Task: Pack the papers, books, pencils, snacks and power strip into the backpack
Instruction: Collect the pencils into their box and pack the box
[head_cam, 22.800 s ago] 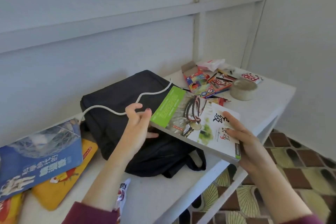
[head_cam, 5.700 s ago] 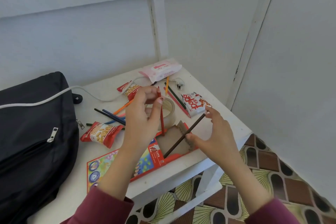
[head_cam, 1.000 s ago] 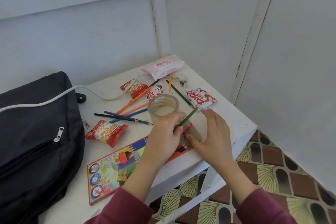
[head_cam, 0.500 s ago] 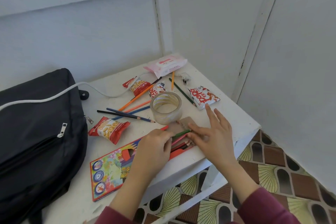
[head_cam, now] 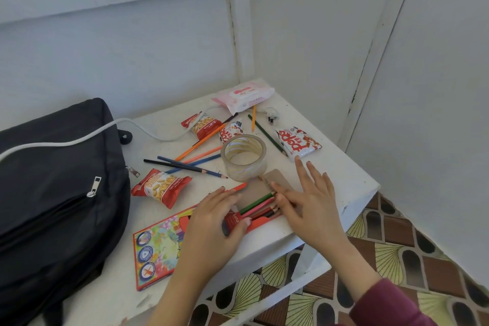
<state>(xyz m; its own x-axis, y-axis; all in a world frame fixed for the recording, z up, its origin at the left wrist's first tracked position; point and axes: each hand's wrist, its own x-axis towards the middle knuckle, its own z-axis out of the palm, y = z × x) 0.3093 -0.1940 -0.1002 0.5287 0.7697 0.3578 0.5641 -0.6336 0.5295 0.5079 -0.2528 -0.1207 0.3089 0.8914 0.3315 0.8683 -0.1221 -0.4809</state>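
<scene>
Beside the backpack (head_cam: 53, 193), the left grip (head_cam: 211, 222) is clasping the pencil box (head_cam: 158, 246) while the right grip (head_cam: 309, 201), fingers (head_cam: 314, 172) spread, is nudging pencils (head_cam: 258, 205) inside; loose pencils (head_cam: 190, 164), snacks (head_cam: 161, 186) and the power-strip cord (head_cam: 79, 141) are lying unpacked.

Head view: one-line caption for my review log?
Left hand grips the pencil box; right hand touches the colored pencils poking out, black backpack alongside.

Single head view, wide-angle, looking forward and down, close over white table (head_cam: 341, 182) corner.
</scene>
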